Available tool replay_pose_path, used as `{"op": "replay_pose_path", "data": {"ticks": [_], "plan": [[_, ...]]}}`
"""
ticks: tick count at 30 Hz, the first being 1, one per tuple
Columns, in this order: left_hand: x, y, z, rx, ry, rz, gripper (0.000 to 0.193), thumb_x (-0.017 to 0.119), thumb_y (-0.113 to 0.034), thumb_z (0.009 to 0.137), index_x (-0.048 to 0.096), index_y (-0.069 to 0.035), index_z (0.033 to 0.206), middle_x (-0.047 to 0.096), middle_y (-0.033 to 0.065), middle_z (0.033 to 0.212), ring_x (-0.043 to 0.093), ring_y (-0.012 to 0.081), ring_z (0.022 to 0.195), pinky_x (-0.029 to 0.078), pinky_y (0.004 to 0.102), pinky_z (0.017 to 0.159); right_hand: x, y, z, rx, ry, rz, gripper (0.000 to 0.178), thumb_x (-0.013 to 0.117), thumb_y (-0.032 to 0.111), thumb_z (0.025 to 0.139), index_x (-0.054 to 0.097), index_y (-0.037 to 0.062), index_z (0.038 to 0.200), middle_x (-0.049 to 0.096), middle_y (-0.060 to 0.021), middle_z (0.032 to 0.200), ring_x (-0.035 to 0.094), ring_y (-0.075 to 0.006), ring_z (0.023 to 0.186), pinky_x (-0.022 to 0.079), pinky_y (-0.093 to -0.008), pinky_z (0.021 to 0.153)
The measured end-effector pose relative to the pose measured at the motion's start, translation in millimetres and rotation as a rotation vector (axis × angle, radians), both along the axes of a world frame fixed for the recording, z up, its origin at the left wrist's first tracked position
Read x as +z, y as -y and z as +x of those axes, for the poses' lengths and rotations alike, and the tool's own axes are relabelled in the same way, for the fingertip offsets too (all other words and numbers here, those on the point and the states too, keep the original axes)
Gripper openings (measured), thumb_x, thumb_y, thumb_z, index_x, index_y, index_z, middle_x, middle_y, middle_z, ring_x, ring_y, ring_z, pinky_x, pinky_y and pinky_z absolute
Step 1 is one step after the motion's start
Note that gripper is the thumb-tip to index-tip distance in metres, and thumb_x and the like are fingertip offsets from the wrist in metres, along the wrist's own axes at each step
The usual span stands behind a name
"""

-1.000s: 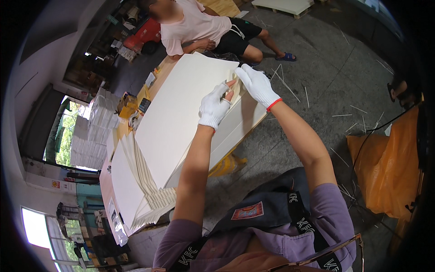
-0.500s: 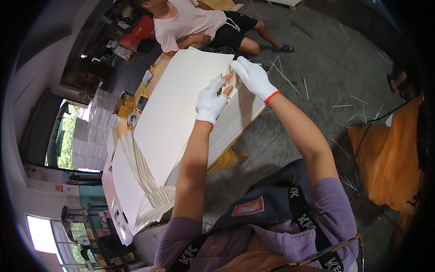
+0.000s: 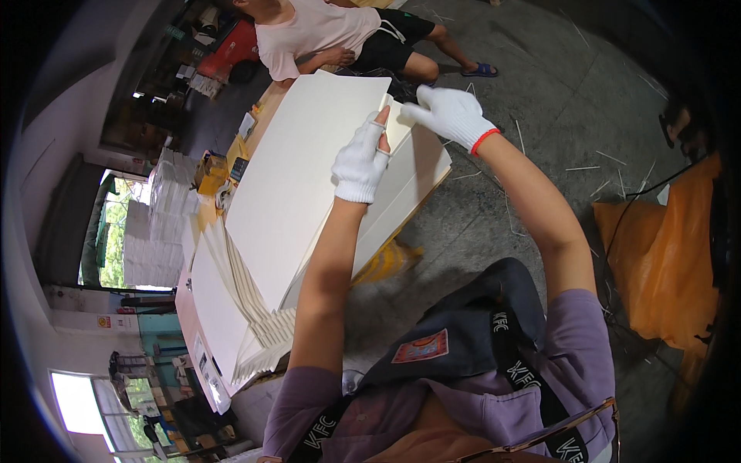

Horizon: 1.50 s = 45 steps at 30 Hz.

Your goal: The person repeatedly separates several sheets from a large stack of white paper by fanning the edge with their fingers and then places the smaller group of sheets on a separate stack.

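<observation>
A stack of large white sheets (image 3: 301, 170) lies across the table in front of me. My left hand (image 3: 360, 166), in a white knit glove with bare thumb and fingertip, grips the stack's right edge near its far corner; how many sheets it pinches I cannot make out. Just right of that corner is my right hand (image 3: 451, 117), in a white glove with a red cuff. Its thumb and fingers are apart, with nothing visible between them, and the fingertips are close to the sheet edges. Nearer me, several fanned white sheets (image 3: 262, 332) overlap at the table's left end.
A person (image 3: 324, 38) in a pink shirt sits beyond the table. A yellow box (image 3: 210, 174) and a calculator (image 3: 239, 168) lie along its left side, with white stacks (image 3: 174, 197) behind. Thin strips (image 3: 583, 168) litter the floor; orange sheeting (image 3: 656, 270) hangs at right.
My right hand has moved right, away from the stack's corner. The left hand's thumb and finger have come closer together at the edge.
</observation>
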<state>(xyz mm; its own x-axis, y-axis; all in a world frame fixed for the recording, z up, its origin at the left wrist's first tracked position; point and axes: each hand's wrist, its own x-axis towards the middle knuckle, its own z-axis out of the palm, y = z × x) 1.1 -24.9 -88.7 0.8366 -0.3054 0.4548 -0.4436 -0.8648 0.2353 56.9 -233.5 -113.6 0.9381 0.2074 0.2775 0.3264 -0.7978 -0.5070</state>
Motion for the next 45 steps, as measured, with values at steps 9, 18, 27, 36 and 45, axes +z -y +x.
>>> {"op": "replay_pose_path", "data": {"ticks": [9, 18, 27, 36, 45], "plan": [[-1.7, -2.8, 29.0, 0.021, 0.001, 0.149, 0.034, 0.06, -0.027, 0.093, 0.061, -0.019, 0.126, 0.067, 0.0102, 0.117, 0.066, 0.0337, 0.099, 0.054, 0.0424, 0.082, -9.9, -3.3, 2.7, 0.127, 0.084, 0.001, 0.051, 0.051, 0.058, 0.09, 0.067, 0.0103, 0.098, 0.07, -0.0139, 0.084, 0.069, -0.0336, 0.081, 0.053, -0.0462, 0.072], [0.5, -5.2, 57.5, 0.09, -0.102, 0.127, 0.035, 0.062, -0.029, 0.092, 0.064, -0.018, 0.125, 0.067, 0.0107, 0.116, 0.066, 0.0339, 0.1, 0.053, 0.0414, 0.085, 14.5, -21.9, 9.6, 0.192, 0.444, -0.065, 0.037, 0.059, 0.044, 0.09, 0.067, 0.009, 0.086, 0.065, -0.0131, 0.077, 0.067, -0.0288, 0.074, 0.052, -0.0425, 0.063], [2.0, -20.0, 12.8, -0.006, -0.319, -0.287, 0.035, 0.058, -0.018, 0.093, 0.066, -0.012, 0.126, 0.07, 0.0121, 0.119, 0.066, 0.024, 0.11, 0.048, 0.0328, 0.095, -2.4, -41.7, 4.9, 0.02, -0.094, 0.527, 0.048, 0.041, 0.044, 0.095, 0.066, 0.004, 0.103, 0.067, -0.023, 0.103, 0.063, -0.0429, 0.096, 0.05, -0.0492, 0.084], [-2.3, -17.2, 10.3, 0.026, -0.368, -0.31, 0.044, 0.075, -0.023, 0.084, 0.066, -0.014, 0.126, 0.07, 0.0125, 0.117, 0.065, 0.0242, 0.109, 0.048, 0.0343, 0.095, -7.0, -42.1, 5.6, 0.021, -0.007, 0.501, 0.046, 0.041, 0.042, 0.095, 0.065, 0.0023, 0.098, 0.067, -0.0238, 0.101, 0.063, -0.0433, 0.094, 0.049, -0.0502, 0.082], [-13.6, -25.4, 17.6, -0.041, -0.285, -0.3, 0.044, 0.073, -0.026, 0.083, 0.066, -0.016, 0.125, 0.069, 0.0141, 0.12, 0.065, 0.0319, 0.114, 0.048, 0.0367, 0.096, -7.4, -43.5, 3.7, 0.008, -0.081, 0.519, 0.048, 0.039, 0.048, 0.097, 0.063, 0.0059, 0.102, 0.068, -0.0207, 0.098, 0.064, -0.0413, 0.095, 0.048, -0.0485, 0.082]]}}
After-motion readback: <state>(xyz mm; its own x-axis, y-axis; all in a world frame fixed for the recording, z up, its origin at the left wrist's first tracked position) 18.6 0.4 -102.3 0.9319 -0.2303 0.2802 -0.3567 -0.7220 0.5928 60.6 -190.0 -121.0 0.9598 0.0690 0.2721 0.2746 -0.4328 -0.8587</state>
